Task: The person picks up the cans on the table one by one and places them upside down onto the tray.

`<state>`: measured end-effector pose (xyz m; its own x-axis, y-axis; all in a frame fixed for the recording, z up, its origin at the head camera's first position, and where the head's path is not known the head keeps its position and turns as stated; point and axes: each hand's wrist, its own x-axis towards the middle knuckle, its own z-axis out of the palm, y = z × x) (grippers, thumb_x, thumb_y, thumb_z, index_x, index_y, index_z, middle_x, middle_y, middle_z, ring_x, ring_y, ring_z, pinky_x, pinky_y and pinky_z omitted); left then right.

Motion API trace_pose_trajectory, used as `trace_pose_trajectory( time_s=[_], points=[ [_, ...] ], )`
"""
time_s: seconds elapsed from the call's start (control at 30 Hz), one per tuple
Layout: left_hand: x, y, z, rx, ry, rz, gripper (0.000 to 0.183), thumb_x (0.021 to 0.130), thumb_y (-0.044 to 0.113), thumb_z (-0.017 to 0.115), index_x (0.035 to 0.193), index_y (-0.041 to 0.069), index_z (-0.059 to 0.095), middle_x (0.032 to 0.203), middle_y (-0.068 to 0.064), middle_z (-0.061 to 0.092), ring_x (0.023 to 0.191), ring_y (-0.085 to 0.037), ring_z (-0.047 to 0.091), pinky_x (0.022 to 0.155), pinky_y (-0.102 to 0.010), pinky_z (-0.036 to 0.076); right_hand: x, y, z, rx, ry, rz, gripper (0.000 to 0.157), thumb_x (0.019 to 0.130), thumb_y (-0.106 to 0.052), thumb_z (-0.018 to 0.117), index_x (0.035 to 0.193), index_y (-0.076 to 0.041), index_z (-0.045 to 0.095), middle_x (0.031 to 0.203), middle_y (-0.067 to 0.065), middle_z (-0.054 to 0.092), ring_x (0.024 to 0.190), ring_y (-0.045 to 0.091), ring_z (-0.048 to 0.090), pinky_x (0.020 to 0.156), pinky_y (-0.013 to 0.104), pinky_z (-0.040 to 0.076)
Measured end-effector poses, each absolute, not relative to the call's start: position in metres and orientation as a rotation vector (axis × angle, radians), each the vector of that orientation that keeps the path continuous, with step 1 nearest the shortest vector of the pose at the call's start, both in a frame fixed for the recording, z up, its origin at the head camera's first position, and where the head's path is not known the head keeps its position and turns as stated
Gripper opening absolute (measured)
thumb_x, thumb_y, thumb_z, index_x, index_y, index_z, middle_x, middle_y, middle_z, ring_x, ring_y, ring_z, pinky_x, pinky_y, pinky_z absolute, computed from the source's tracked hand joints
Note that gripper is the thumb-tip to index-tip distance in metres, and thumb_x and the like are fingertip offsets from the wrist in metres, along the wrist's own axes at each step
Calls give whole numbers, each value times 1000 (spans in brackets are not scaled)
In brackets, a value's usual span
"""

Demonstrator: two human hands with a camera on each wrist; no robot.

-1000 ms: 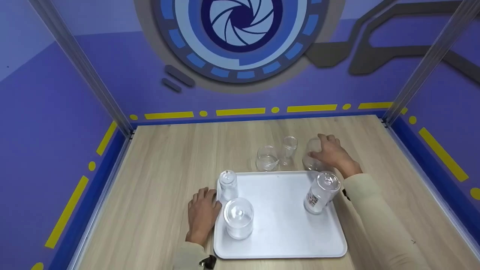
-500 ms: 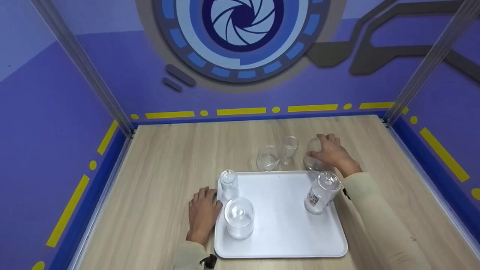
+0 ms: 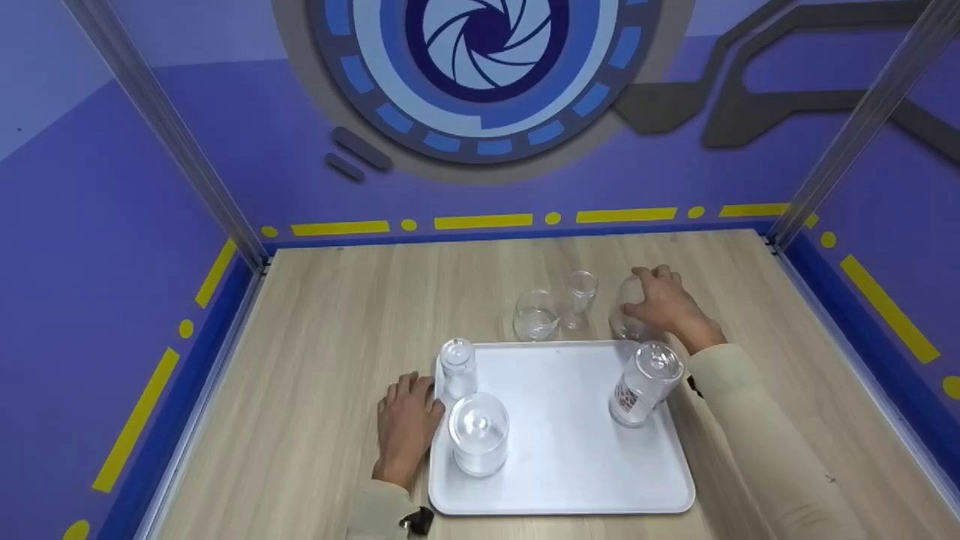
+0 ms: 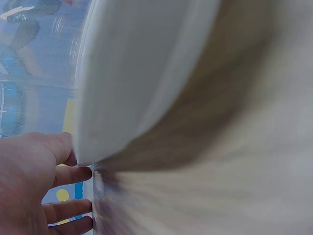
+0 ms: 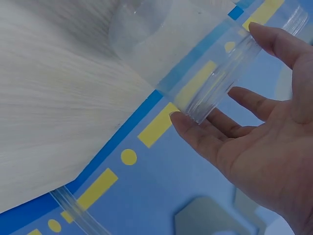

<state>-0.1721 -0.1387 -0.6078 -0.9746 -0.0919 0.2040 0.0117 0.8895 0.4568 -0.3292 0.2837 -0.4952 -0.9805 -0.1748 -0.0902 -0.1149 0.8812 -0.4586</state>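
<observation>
Behind the far right corner of the white tray (image 3: 559, 457), my right hand (image 3: 667, 304) grips a clear rounded glass (image 3: 628, 319) at its top. In the right wrist view, thumb and fingers (image 5: 193, 134) sit around the rim of this glass (image 5: 161, 54). My left hand (image 3: 405, 424) rests at the tray's left edge, palm down. Seen from the left wrist, its thumb touches the tray corner and the other fingers (image 4: 68, 210) extend loosely. On the tray stand a small glass (image 3: 459, 371), a wide glass (image 3: 480, 442) and a tall printed glass (image 3: 637, 390), bases up.
Beyond the tray, a low round glass (image 3: 535, 319) and a slim footed glass (image 3: 580, 296) stand on the wooden table (image 3: 337, 322). The tall printed glass is close to my right wrist. Blue walls (image 3: 210, 165) enclose the table's back and sides.
</observation>
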Motion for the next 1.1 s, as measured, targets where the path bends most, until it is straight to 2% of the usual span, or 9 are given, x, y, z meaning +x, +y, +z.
trace_pose_trajectory(
  time_s=[0.23,0.47,1.1],
  points=[
    [-173,-138,-608,72,-2848,-692,36,97,23,73,130,7,72,139,-19,60,125,-40,57,105,-58,45,-326,286,-490,-211,2910,-687,78,96,-21,73,161,1,37,151,41,30,139,57,31,109,72,38],
    [-173,-139,-608,75,-2838,-720,36,96,22,72,129,7,72,139,-19,61,125,-39,56,105,-59,45,-324,287,-486,-228,2934,-657,76,95,-20,73,159,2,39,150,41,31,136,57,33,108,71,39],
    [-172,-138,-607,83,-2830,-751,36,96,21,72,130,8,72,140,-18,60,125,-38,55,107,-57,42,-313,284,-471,-256,2977,-733,75,96,-20,74,160,0,40,152,40,32,140,56,30,107,72,39]
  ],
)
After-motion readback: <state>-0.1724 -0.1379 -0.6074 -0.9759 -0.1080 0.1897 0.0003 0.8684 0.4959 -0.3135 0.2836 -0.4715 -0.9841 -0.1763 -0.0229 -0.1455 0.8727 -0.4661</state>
